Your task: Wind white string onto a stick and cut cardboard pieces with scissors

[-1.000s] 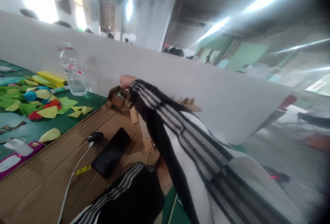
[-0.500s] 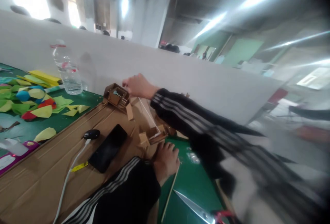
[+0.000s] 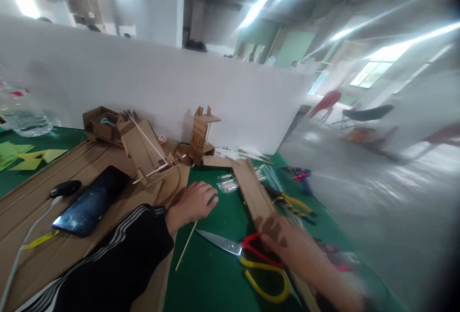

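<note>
My left hand [image 3: 196, 202] lies palm down at the edge of the cardboard sheet, over the green table, its fingers slightly bent and apart. A thin wooden stick [image 3: 186, 246] lies just below it. My right hand [image 3: 283, 237], smeared by motion, is over a long cardboard strip [image 3: 253, 187] and by the red handle of a pair of scissors [image 3: 223, 242]. Whether its fingers grip anything cannot be made out. Beyond my left hand stands a small cardboard build [image 3: 143, 146] with a white stick across it, beside an open cardboard box [image 3: 102, 122].
A phone [image 3: 91, 202] and a black plug-like device [image 3: 65, 189] with a white cable lie on the cardboard at left. Yellow-handled pliers [image 3: 294, 204] lie at right. A wooden stand [image 3: 201, 134] is by the white partition [image 3: 230, 101]. A plastic bottle [image 3: 27, 115] stands far left.
My right hand has left the small cardboard box and come back to the right, over the scissors' handles. The view has turned right. My left hand stays on the table.
</note>
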Motion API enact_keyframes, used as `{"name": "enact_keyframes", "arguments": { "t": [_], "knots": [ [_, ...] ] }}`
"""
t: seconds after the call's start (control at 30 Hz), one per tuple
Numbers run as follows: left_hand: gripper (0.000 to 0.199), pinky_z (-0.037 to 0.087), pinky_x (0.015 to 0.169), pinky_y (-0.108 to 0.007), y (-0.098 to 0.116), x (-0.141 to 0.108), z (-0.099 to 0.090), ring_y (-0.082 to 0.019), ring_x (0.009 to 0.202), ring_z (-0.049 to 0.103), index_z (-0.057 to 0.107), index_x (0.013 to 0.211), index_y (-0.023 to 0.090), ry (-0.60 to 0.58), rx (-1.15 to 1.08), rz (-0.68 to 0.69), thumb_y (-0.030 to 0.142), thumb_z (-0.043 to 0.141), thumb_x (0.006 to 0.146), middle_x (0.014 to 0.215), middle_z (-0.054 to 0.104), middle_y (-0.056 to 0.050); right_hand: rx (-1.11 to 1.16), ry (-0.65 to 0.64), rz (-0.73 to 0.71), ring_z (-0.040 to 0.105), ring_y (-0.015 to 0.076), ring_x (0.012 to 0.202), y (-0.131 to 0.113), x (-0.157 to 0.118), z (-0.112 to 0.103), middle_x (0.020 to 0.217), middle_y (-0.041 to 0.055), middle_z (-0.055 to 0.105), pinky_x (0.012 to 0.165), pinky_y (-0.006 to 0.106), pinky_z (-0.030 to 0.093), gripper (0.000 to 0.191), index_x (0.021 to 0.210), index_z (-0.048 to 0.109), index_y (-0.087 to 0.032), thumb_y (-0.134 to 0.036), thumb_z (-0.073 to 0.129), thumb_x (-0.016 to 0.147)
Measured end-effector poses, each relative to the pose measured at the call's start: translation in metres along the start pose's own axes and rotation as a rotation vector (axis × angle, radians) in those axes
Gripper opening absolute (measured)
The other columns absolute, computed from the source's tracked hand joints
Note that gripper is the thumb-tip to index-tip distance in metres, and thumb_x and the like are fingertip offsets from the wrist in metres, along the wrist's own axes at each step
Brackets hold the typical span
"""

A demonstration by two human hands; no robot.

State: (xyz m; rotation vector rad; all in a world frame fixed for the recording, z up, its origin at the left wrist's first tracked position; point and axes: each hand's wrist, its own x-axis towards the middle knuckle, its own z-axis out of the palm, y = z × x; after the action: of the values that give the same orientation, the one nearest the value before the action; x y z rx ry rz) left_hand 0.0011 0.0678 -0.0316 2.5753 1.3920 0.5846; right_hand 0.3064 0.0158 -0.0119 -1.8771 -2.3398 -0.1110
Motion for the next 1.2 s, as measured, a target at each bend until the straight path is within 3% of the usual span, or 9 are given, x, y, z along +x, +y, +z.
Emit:
{"name": "enact_keyframes", "arguments": {
  "t": [0.23, 0.33, 0.47, 0.57, 0.63, 0.77, 0.87, 1.07, 1.2],
  "knots": [
    [0.048, 0.044, 0.082, -0.033, 0.027, -0.009, -0.017, -0.022, 0.093, 0.062, 0.066, 0.098, 0.027, -0.289, -0.067, 0.258, 0.067, 0.061, 0.073, 0.098, 0.068, -0.001, 0.0, -0.007, 0.08, 0.047, 0.0369, 0.123, -0.012, -0.014, 0.028, 0.136, 0.0125, 0.053, 0.097, 0.053, 0.042, 0.053, 0.127, 0.053, -0.018, -0.042, 0.059, 0.08],
    [0.042, 0.043, 0.064, -0.03, 0.035, -0.011, -0.012, -0.021, 0.079, 0.064, 0.064, 0.095, 0.026, -0.418, -0.023, 0.271, 0.061, 0.067, 0.072, 0.089, 0.067, 0.0, 0.012, 0.026, 0.083, 0.045, 0.0367, 0.125, -0.01, -0.015, 0.037, 0.137, 0.0129, 0.052, 0.096, 0.054, 0.042, 0.052, 0.128, 0.053, -0.02, -0.039, 0.058, 0.08],
    [0.029, 0.04, 0.059, -0.028, 0.037, -0.01, -0.007, -0.018, 0.076, 0.063, 0.061, 0.089, 0.026, -0.435, -0.019, 0.284, 0.051, 0.068, 0.075, 0.085, 0.066, 0.002, 0.086, 0.054, -0.007, 0.044, 0.0331, 0.129, -0.012, -0.019, 0.033, 0.137, 0.0095, 0.053, 0.1, 0.053, 0.039, 0.047, 0.129, 0.053, -0.026, -0.034, 0.054, 0.082],
    [0.025, 0.041, 0.063, -0.028, 0.038, -0.009, -0.005, -0.019, 0.08, 0.06, 0.06, 0.083, 0.024, -0.42, 0.001, 0.291, 0.046, 0.069, 0.074, 0.082, 0.065, 0.001, 0.185, -0.022, -0.185, 0.044, 0.0256, 0.131, -0.02, -0.022, 0.017, 0.134, 0.0034, 0.057, 0.111, 0.052, 0.026, 0.037, 0.123, 0.058, -0.032, -0.026, 0.045, 0.09],
    [0.024, 0.041, 0.066, -0.029, 0.041, -0.007, -0.003, -0.02, 0.082, 0.059, 0.06, 0.081, 0.023, -0.408, 0.023, 0.287, 0.043, 0.07, 0.073, 0.082, 0.064, 0.0, 0.264, -0.126, -0.278, 0.043, 0.0252, 0.132, -0.027, -0.023, 0.008, 0.136, 0.0024, 0.056, 0.114, 0.053, 0.019, 0.037, 0.127, 0.055, -0.035, -0.036, 0.048, 0.091],
    [0.021, 0.042, 0.073, -0.032, 0.046, -0.009, -0.008, -0.022, 0.085, 0.058, 0.06, 0.082, 0.021, -0.395, 0.06, 0.267, 0.04, 0.067, 0.077, 0.083, 0.064, -0.002, 0.33, -0.261, -0.338, 0.037, 0.0355, 0.133, -0.038, -0.027, 0.009, 0.141, 0.0089, 0.05, 0.115, 0.057, 0.014, 0.086, 0.139, 0.044, -0.03, -0.063, 0.07, 0.064],
    [0.025, 0.042, 0.083, -0.035, 0.041, -0.021, -0.026, -0.023, 0.095, 0.058, 0.06, 0.099, 0.024, -0.365, 0.07, 0.203, 0.045, 0.057, 0.086, 0.097, 0.065, -0.003, 0.327, -0.23, -0.322, 0.039, 0.0334, 0.132, -0.043, -0.029, 0.02, 0.137, 0.0083, 0.052, 0.116, 0.054, 0.014, 0.077, 0.137, 0.047, -0.028, -0.053, 0.069, 0.068],
    [0.075, 0.038, 0.097, -0.046, 0.003, -0.067, -0.065, -0.034, 0.121, 0.048, 0.043, 0.135, 0.025, -0.217, 0.215, -0.244, 0.061, 0.064, 0.073, 0.137, 0.052, -0.01, 0.381, -0.1, -0.232, 0.045, 0.0328, 0.123, -0.047, -0.031, 0.028, 0.127, 0.0111, 0.055, 0.11, 0.051, 0.029, 0.061, 0.13, 0.053, -0.024, -0.036, 0.064, 0.072],
    [0.062, 0.04, 0.096, -0.046, -0.006, -0.081, -0.062, -0.033, 0.12, 0.051, 0.044, 0.137, 0.023, -0.259, 0.261, -0.308, 0.046, 0.059, 0.081, 0.132, 0.058, -0.01, 0.391, -0.02, -0.137, 0.05, 0.0318, 0.112, -0.048, -0.032, 0.026, 0.124, 0.0118, 0.055, 0.096, 0.048, 0.042, 0.058, 0.129, 0.053, -0.022, -0.031, 0.063, 0.072]
  ]
}}
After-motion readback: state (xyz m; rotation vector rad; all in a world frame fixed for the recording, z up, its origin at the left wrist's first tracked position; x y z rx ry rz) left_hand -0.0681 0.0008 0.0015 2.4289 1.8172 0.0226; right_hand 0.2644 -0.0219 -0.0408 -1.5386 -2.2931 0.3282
